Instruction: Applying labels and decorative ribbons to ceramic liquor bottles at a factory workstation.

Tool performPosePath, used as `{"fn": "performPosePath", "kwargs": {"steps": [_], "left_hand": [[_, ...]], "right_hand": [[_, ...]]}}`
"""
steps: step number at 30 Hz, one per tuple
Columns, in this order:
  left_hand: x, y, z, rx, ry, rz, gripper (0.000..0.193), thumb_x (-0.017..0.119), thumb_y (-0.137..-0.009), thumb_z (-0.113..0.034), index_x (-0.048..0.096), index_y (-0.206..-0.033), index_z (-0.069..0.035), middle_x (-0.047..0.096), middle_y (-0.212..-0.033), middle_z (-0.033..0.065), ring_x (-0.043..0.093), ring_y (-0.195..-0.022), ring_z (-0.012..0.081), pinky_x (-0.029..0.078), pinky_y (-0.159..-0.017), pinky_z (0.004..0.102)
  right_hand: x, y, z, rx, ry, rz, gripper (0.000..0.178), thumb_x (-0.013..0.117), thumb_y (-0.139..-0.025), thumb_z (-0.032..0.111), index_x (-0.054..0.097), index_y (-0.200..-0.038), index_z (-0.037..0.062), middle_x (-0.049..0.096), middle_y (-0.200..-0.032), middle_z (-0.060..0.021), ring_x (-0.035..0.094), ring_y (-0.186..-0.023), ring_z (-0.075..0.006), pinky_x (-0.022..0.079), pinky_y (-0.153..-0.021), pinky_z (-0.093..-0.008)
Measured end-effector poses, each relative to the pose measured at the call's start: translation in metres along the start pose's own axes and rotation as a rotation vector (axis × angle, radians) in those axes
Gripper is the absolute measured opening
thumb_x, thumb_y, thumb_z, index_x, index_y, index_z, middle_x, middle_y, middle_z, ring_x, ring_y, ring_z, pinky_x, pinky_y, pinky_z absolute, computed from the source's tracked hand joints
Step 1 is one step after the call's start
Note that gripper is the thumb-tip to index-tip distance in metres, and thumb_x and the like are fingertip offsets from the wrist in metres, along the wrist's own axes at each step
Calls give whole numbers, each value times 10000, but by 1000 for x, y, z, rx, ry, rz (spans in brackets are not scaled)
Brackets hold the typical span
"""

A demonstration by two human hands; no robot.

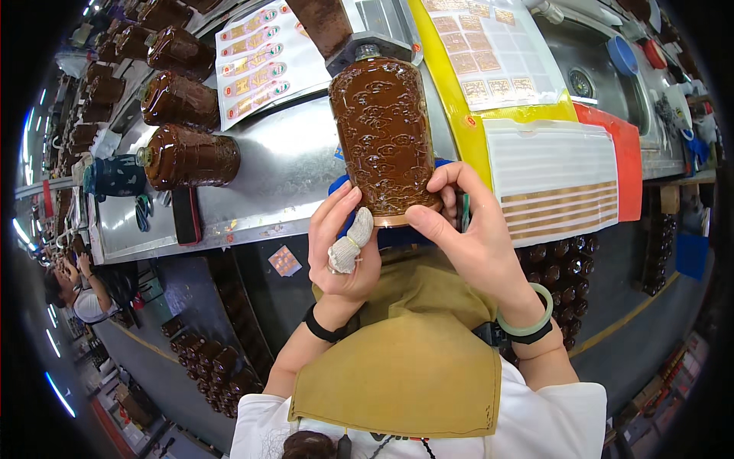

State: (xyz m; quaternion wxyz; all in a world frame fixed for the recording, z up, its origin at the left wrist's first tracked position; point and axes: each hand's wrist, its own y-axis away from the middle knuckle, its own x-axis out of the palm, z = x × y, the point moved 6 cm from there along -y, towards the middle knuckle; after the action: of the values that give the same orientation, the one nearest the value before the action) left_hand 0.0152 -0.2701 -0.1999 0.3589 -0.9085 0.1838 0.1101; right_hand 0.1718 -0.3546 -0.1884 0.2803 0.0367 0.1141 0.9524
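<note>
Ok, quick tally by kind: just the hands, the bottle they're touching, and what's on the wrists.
Hands: 2 (left hand, right hand)
Brown bottle: 1
Pale green bangle: 1, right wrist
Black wristbands: 2 (left band, right band)
Total: 6

The brown bottle [381,130] looks glossy — its sides rough with raised relief. The desk [283,149] is smooth, shiny metal; the apron [397,375] is matt cloth — the finger wrap [345,254] coarse, matt fabric.
</note>
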Motion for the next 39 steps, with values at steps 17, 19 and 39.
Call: {"fn": "performPosePath", "kwargs": {"steps": [17,19,39], "left_hand": [[10,7,-11,101,-128,157,606,605,-874,173,407,-1440,86,433,-1451,224,466,-1403,380,420,-1166,463],[11,7,-13,89,-149,172,593,611,-886,149,409,-1439,82,428,-1450,224,456,-1409,380,404,-1179,459],[4,-17,-30,-27,-224,144,489,797,-810,5,664,-1280,-5,551,-1345,140,566,-1227,328,448,-1058,427]], "right_hand": [[1,-1,5,-32,-61,53,190,658,-1005,157,562,-1103,25,440,-875,35,404,-811,-67,366,-742,-209],[-3,1,5,-4,-160,78,199,626,-1024,183,560,-1129,28,439,-873,41,404,-810,-61,364,-741,-204],[-37,17,22,-292,208,-222,112,550,-1027,42,627,-1098,4,642,-925,-46,570,-848,-97,464,-777,-253]]}}
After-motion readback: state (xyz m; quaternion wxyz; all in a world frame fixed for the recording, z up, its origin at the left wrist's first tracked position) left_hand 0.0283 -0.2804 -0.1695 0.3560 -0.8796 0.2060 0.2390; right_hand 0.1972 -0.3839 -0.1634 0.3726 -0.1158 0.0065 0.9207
